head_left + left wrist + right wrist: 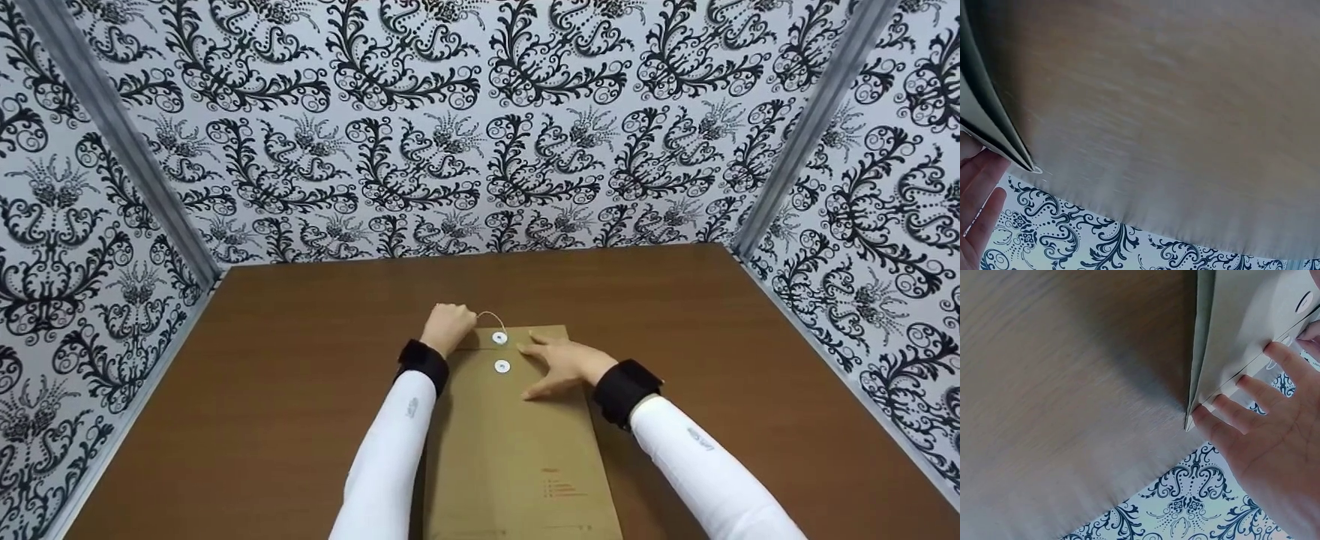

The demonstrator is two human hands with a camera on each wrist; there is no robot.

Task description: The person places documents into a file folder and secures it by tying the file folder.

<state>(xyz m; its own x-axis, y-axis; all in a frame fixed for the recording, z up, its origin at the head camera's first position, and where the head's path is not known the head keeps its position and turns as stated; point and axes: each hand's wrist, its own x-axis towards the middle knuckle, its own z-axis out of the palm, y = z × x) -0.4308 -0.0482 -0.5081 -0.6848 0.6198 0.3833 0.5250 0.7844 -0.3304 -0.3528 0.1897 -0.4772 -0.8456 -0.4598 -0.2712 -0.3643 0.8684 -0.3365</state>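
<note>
A brown kraft document envelope [517, 442] lies on the table with its flap end away from me. Two white round buttons sit near that end, an upper button [499, 338] and a lower button [502, 366]. From the upper one a thin string [491, 313] arcs to my left hand [450, 328], which pinches it at the envelope's top left corner. My right hand [559, 365] rests on the flap's right side with fingers spread. In the right wrist view, the fingertips of the right hand [1275, 433] touch the flap edge.
The brown wooden table [300, 360] spreads on both sides of the envelope. Behind it stands a wall with black and white scroll patterns [450, 135], and similar panels rise left and right. Red print [562, 484] marks the envelope's lower right.
</note>
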